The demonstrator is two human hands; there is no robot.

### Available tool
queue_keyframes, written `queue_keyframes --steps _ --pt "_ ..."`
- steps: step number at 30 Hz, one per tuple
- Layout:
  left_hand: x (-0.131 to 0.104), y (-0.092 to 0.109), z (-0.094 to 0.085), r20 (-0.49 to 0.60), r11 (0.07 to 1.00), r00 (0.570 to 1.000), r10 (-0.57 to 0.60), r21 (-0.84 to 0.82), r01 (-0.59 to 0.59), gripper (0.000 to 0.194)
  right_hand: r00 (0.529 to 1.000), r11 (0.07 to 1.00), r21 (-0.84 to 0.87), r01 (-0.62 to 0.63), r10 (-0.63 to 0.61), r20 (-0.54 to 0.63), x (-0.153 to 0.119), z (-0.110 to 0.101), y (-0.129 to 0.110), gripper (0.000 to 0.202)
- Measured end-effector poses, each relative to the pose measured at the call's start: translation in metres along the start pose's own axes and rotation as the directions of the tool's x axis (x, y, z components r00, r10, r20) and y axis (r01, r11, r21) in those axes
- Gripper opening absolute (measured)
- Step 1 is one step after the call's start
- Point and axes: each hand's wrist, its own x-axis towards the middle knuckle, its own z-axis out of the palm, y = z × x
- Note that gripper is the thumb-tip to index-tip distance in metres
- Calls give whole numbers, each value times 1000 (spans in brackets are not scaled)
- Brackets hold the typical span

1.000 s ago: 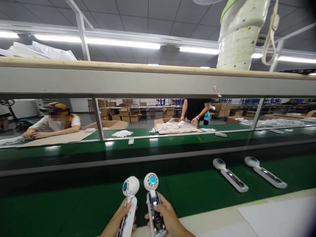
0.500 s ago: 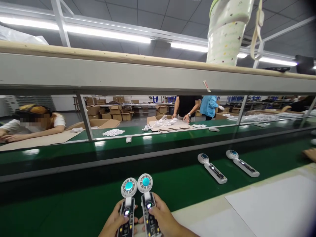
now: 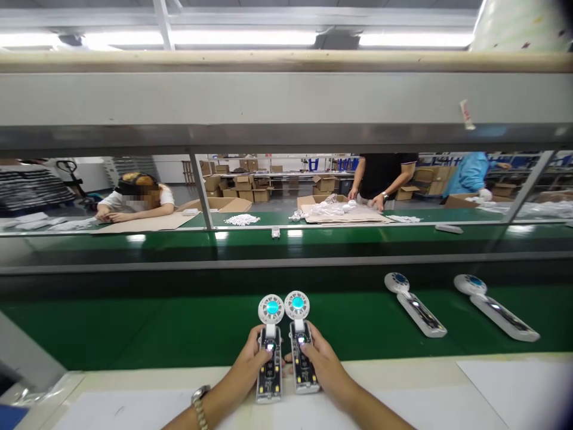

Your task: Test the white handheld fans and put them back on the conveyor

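Observation:
Side by side in front of me are two small handheld fans, each with a round white head, a turquoise hub and a dark see-through handle. My left hand (image 3: 253, 361) is closed round the left handheld fan (image 3: 270, 373), its thumb by the lit spot on the handle. Likewise, my right hand (image 3: 320, 355) grips the right handheld fan (image 3: 304, 364), thumb near its lit spot. The two fan heads nearly touch. To the right, a third fan (image 3: 421, 313) and a fourth fan (image 3: 504, 316) lie on the green belt (image 3: 179, 334).
A pale worktop (image 3: 380, 376) with white paper (image 3: 505, 388) borders the belt. Above runs a shelf beam (image 3: 268, 98) on metal posts (image 3: 201, 191). Across the line, people work beside a pile of white parts (image 3: 242, 220) and a carton with plastic bags (image 3: 329, 206).
My view has turned left and levelled, so the shelf and far workers sit further right. Both fans remain in my hands and now show more of their handles.

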Motion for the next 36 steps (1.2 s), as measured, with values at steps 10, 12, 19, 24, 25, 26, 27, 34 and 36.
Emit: queue_keyframes --steps 10,12,19,24,25,26,27,34,36 --pt "0 1 -5 59 999 998 1 44 -4 48 980 985 -77 156 -144 140 -6 -3 -4 48" --pt "0 1 -6 62 999 998 2 40 -5 47 974 979 -94 179 -162 158 -6 -3 -5 45" --pt "-2 5 -5 38 990 997 61 124 -66 49 969 986 -55 157 -143 203 -7 -4 -5 48" --pt "-2 3 -4 61 991 996 71 113 -78 52 979 994 -40 100 -91 183 -8 -2 -8 48" --pt "-2 3 -5 71 991 994 80 104 -87 52 982 996 -38 86 -79 172 -9 -2 -9 49" --pt "-2 2 -5 79 991 993 87 92 -94 51 986 998 -33 62 -56 156 -9 -1 -9 51" --pt "-2 1 -5 86 992 992 91 80 -98 51 989 999 -26 35 -31 141 -9 -1 -9 54" --pt "-2 1 -6 76 998 996 52 41 -55 47 997 1000 -3 -5 6 80 -2 -5 1 70" --pt "-2 1 -6 74 998 996 52 35 -54 46 997 999 -16 30 -29 68 -1 -6 4 68"
